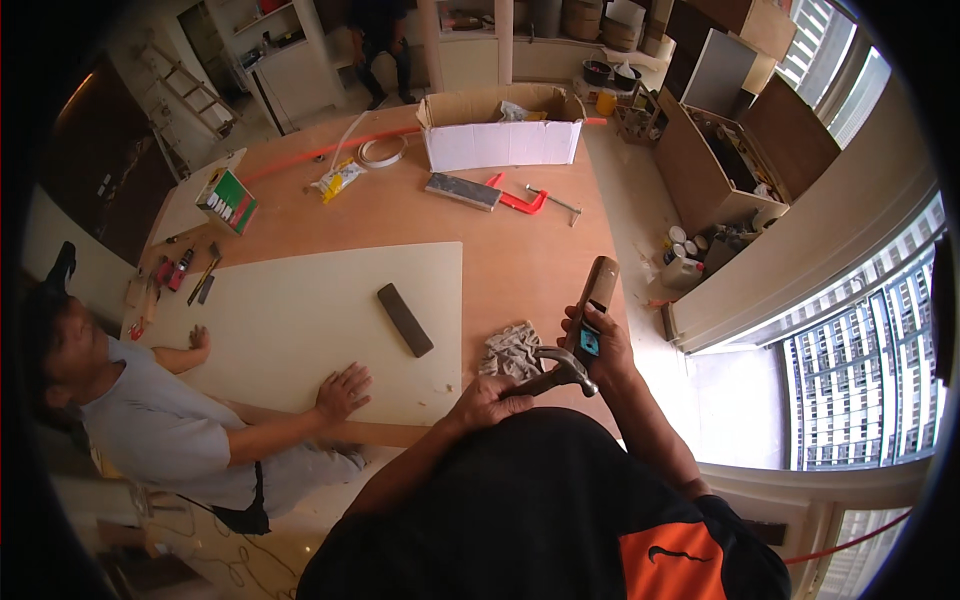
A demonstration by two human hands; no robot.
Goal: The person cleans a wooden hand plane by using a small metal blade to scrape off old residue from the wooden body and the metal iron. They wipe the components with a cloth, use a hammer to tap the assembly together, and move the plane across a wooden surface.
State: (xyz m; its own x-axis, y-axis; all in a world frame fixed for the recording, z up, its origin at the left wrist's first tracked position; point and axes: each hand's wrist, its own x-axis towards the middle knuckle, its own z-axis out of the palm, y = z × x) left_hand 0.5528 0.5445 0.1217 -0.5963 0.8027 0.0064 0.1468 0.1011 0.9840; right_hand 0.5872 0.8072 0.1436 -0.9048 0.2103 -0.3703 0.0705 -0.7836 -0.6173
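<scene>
Holding a claw hammer (pixel 566 368), L hand (pixel 485 402) has its grip closed round the handle; R hand (pixel 610 345) has its grip clamped on a wooden plane-like block (pixel 601 283) w/ a teal patch, any writing too small to read. Both are at the counter's (pixel 540 235) near edge, hammer head by the block; contact unclear. Grey rag (pixel 508 350) lies nearby. Far L, green/white/red container (pixel 222 190) w/ pale lettering. Orange shirt panel (pixel 665 575) w/ black curved logo.
</scene>
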